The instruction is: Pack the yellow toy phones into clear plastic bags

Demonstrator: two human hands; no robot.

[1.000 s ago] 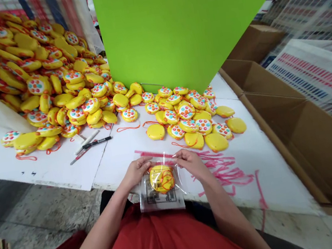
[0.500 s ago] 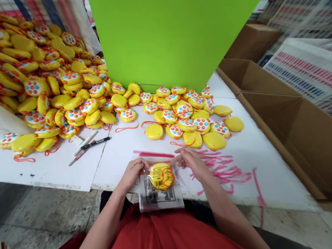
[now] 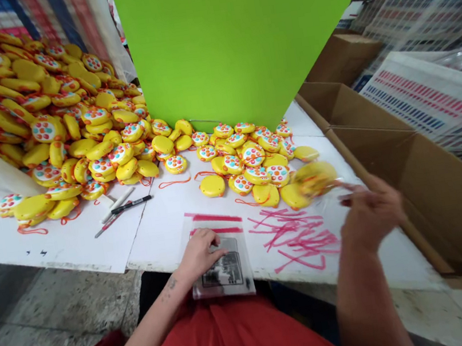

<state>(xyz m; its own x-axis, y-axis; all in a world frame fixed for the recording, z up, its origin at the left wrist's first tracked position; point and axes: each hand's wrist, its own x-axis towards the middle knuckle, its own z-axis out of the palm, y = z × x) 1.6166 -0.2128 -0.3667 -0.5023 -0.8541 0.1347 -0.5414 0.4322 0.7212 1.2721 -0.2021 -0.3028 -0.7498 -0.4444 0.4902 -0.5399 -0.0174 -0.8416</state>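
My right hand (image 3: 371, 210) is out to the right, pinching the edge of a clear bag that holds a yellow toy (image 3: 315, 178), blurred by motion. The bagged toy is over the right end of the loose toys, near the carton's edge. My left hand (image 3: 203, 251) rests on a stack of clear plastic bags (image 3: 225, 281) with black print and pink strips at the table's front edge; its thumb is apart from its bent fingers and nothing is held. Pink strips (image 3: 297, 238) lie scattered between my hands.
Yellow toys with coloured dots and orange cords (image 3: 252, 155) lie ahead, joined to a big heap (image 3: 39, 109) at the left. A green panel (image 3: 215, 42) stands behind. Pens (image 3: 131, 204) lie left of centre. An open brown carton (image 3: 408, 169) is at right, beside white crates (image 3: 423, 92).
My right hand has carried the bagged toy from the front middle to the right. My left hand has let go of that bag and come down onto the stack of bags.
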